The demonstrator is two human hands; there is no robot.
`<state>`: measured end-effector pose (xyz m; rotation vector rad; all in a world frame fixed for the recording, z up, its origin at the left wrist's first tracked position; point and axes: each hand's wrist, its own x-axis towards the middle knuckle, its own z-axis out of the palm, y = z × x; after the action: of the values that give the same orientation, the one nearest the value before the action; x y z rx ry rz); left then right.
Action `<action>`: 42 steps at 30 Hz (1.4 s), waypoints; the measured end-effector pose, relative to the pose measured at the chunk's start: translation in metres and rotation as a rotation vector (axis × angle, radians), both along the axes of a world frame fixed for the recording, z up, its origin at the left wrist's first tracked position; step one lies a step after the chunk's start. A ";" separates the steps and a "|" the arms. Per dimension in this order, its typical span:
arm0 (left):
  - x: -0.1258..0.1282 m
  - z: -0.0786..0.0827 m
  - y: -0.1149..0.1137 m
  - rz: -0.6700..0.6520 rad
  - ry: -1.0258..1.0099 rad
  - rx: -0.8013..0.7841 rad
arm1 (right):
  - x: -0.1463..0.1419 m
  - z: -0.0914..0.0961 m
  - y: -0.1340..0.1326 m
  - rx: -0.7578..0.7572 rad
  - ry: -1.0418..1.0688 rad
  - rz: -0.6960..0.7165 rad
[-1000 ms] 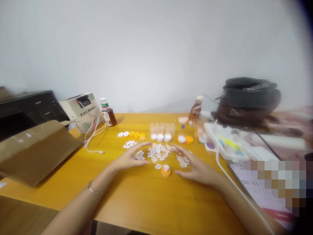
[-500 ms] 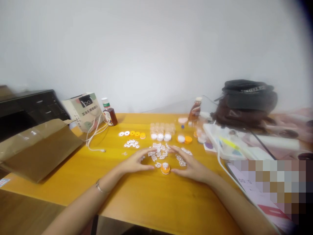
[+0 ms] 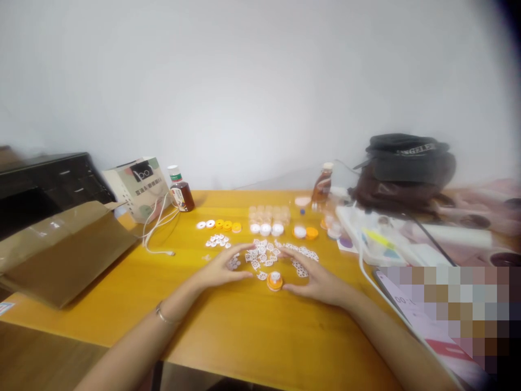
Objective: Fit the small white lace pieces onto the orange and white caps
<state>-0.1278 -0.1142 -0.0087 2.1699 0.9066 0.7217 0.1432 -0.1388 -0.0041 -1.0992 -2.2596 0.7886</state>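
Fingers [image 3: 241, 276] of the left hand [image 3: 218, 270] and right hand [image 3: 325, 281] were spread and curved, nothing held. Between them an orange-and-white piece [image 3: 274, 281] sat on the table [image 3: 260, 336], just beside the right fingers (contact unclear), a little apart from the left; the central spot presumably suited both hands. White cut-outs [image 3: 262, 252] lay loose just beyond, largely between the index fingers, perhaps for quick reach. Further out, three white discs [image 3: 266, 229] stood in a row before blurred translucent cups [image 3: 268, 213], with yellow and white rings [image 3: 228, 226] lined up leftward; grouping by kind apparently prevented mixing. Paper bag [image 3: 142, 190] and backpack [image 3: 402, 179] stood at the margins, likely so placed to leave working room.
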 end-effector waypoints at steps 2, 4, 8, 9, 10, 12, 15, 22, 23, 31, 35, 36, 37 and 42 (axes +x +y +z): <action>0.001 -0.001 0.000 0.008 0.002 0.004 | -0.002 0.000 -0.001 0.019 -0.009 0.001; 0.002 -0.002 0.000 0.015 0.001 0.003 | -0.004 -0.001 -0.001 0.055 -0.026 0.020; 0.004 -0.002 0.000 0.024 -0.007 0.010 | -0.011 -0.005 -0.001 0.144 -0.047 0.057; 0.004 -0.002 0.000 0.025 -0.007 0.015 | -0.013 -0.006 -0.002 0.159 -0.049 0.054; 0.004 -0.002 0.000 0.028 -0.005 0.022 | -0.015 -0.007 -0.002 0.169 -0.053 0.050; 0.005 -0.003 -0.001 0.036 0.004 0.039 | -0.019 -0.008 -0.002 0.173 -0.070 0.045; 0.005 -0.005 0.000 0.045 0.016 0.066 | -0.022 -0.009 -0.002 0.176 -0.093 0.040; 0.007 -0.003 0.000 0.052 0.055 0.120 | -0.021 -0.012 0.001 0.195 -0.078 0.040; 0.007 -0.003 0.000 0.054 0.065 0.130 | -0.021 -0.013 0.002 0.197 -0.074 0.038; 0.007 -0.003 0.002 0.057 0.093 0.202 | -0.023 -0.016 0.004 0.206 -0.081 0.006; 0.011 -0.003 -0.002 0.040 0.085 0.234 | -0.023 -0.019 0.006 0.214 -0.078 -0.006; 0.013 -0.003 -0.004 0.031 0.083 0.242 | -0.023 -0.020 0.007 0.215 -0.078 -0.008; 0.015 -0.003 -0.007 0.021 0.082 0.249 | -0.023 -0.021 0.007 0.216 -0.077 -0.010; 0.031 -0.004 -0.018 -0.015 0.086 0.283 | -0.024 -0.023 0.007 0.210 -0.048 -0.014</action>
<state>-0.0965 -0.1319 -0.0123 2.4698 0.8735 0.7941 0.1189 -0.1316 -0.0267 -1.0435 -2.3101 0.5098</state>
